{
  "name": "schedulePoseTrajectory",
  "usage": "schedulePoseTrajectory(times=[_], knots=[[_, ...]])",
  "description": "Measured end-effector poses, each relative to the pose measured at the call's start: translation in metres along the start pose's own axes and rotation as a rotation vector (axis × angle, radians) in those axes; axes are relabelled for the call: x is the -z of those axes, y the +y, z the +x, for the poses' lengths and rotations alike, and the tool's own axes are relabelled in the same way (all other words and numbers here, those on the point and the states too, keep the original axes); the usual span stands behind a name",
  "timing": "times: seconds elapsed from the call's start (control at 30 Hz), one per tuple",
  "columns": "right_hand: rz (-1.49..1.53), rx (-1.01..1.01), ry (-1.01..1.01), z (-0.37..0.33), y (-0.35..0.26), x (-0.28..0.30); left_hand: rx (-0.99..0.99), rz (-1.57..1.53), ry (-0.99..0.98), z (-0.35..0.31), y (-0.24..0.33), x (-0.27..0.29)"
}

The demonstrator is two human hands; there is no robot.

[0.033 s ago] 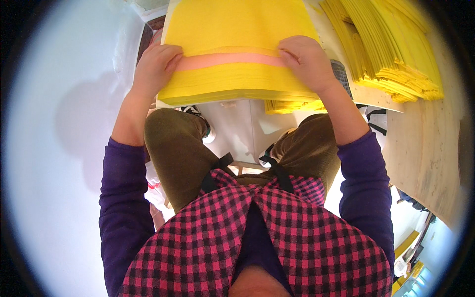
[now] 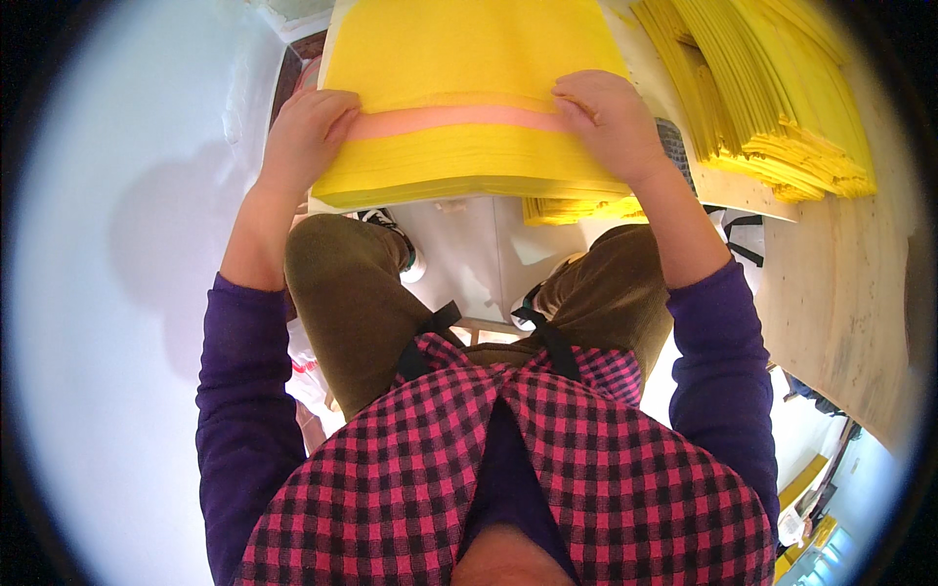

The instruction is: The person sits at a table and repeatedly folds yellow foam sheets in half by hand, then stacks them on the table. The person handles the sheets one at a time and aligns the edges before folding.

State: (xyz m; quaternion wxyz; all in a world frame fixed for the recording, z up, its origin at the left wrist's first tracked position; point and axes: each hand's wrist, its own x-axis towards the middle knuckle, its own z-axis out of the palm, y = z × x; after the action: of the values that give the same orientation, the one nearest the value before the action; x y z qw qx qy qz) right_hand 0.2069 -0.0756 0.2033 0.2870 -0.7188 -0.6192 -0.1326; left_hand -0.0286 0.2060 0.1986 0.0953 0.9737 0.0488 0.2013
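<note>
- Head view: the long, flat, pale-pink strip, cloth or paper by its look (image 2: 440,119), lies crosswise on the broad stack of thin, bright-yellow, fabric-like sheets (image 2: 469,49), close to the near edge and roughly parallel to it.
- The person's bare left hand (image 2: 311,132) is at the strip's left end; its grip looks closed there, fingers curled in and thumb tucked against them, though the fingertips are partly hidden.
- The bare right hand (image 2: 611,122) mirrors it at the right end, its grip likewise seeming closed on the strip.
- Holding both ends probably keeps the strip straight and flat; whether it is attached to the sheet underneath, I cannot tell.
- The legs in brown trousers (image 2: 342,293) are spread below the near edge, likely to let the person sit close, forearms reaching evenly.
- To the right, folded yellow bundles of the same-looking material (image 2: 772,98) rest on the pale wooden desk (image 2: 840,273), perhaps put aside to leave the hands room.
</note>
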Motion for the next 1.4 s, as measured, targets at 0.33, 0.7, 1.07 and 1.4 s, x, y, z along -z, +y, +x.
schedulePoseTrajectory(times=[0.33, 0.7, 1.07, 1.4], knots=[[0.357, -0.582, 0.304, -0.044, 0.036, 0.023, -0.051, -0.068, 0.107, -0.015, 0.006, -0.004], [0.579, -1.003, 0.255, -0.047, 0.043, 0.02, -0.003, -0.12, 0.106, -0.016, 0.009, -0.005], [0.409, -1.008, 0.097, -0.043, 0.057, 0.011, -0.003, -0.121, 0.098, -0.02, 0.007, -0.005], [0.301, -0.957, 0.134, -0.042, 0.054, 0.016, -0.003, -0.123, 0.11, -0.02, 0.008, -0.003]])
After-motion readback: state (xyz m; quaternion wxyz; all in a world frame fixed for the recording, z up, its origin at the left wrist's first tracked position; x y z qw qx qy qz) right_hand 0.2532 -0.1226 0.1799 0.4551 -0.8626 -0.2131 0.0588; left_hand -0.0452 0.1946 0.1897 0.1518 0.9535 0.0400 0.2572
